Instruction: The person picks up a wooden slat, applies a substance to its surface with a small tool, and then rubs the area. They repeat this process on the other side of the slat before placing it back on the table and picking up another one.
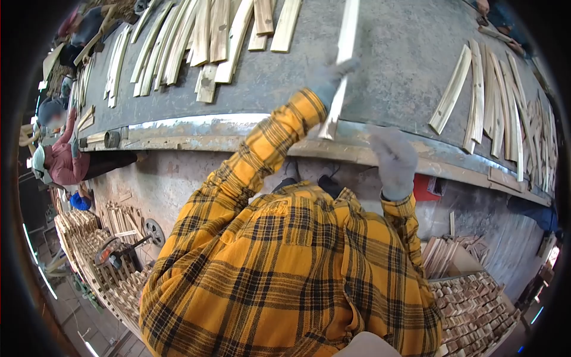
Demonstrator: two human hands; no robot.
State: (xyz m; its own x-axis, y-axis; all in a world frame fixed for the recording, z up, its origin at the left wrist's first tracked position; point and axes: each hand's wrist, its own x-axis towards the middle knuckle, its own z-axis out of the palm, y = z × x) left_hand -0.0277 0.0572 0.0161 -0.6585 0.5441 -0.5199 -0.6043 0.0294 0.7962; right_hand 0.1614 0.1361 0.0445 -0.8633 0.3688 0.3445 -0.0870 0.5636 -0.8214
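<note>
My left hand (pixel 334 76), in a grey glove, is closed around a long pale wooden slat (pixel 350 31). The slat runs away from me across the grey tabletop (pixel 401 71), its near end (pixel 328 130) at the metal-faced front edge. To the right, my right hand (pixel 395 159) hangs just in front of that edge, gloved and blurred. Its fingers look loosely extended, with nothing visible in them and a gap between it and the slat.
Loose slats (pixel 196 35) lie at the back left, and another group (pixel 496 101) at the right. A person in a pink top (pixel 64 156) is at the far left. Stacked wood pieces (pixel 473 309) and a wheeled metal part (pixel 153 232) stand behind me.
</note>
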